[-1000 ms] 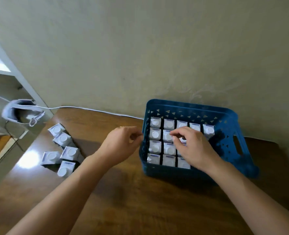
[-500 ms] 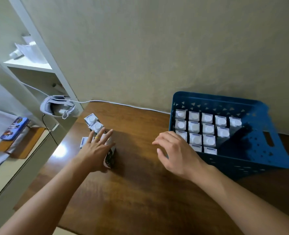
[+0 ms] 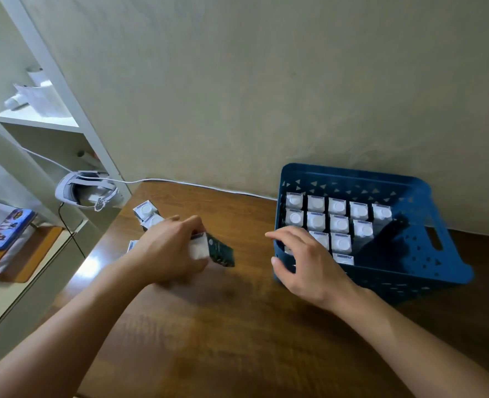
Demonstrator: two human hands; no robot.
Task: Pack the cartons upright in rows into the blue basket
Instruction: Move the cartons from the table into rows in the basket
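The blue basket (image 3: 426, 225) stands on the wooden table at the right, against the wall. Several small white-capped cartons (image 3: 338, 222) stand upright in rows in its left half. My left hand (image 3: 168, 251) grips one carton (image 3: 217, 251), tilted on its side just above the table, left of the basket. My right hand (image 3: 306, 262) hovers with spread fingers over the basket's near-left corner and holds nothing. More loose cartons (image 3: 147, 214) stand at the table's left edge, partly hidden behind my left hand.
A white headset (image 3: 85, 189) with a cable lies on a ledge left of the table. White shelves (image 3: 36, 119) with papers rise behind it. A blue case (image 3: 8, 228) rests on a lower surface at far left. The wall runs close behind the basket.
My left hand closed on a carton from the loose group and lifted it toward the basket. My right hand moved back to the basket's near-left corner.
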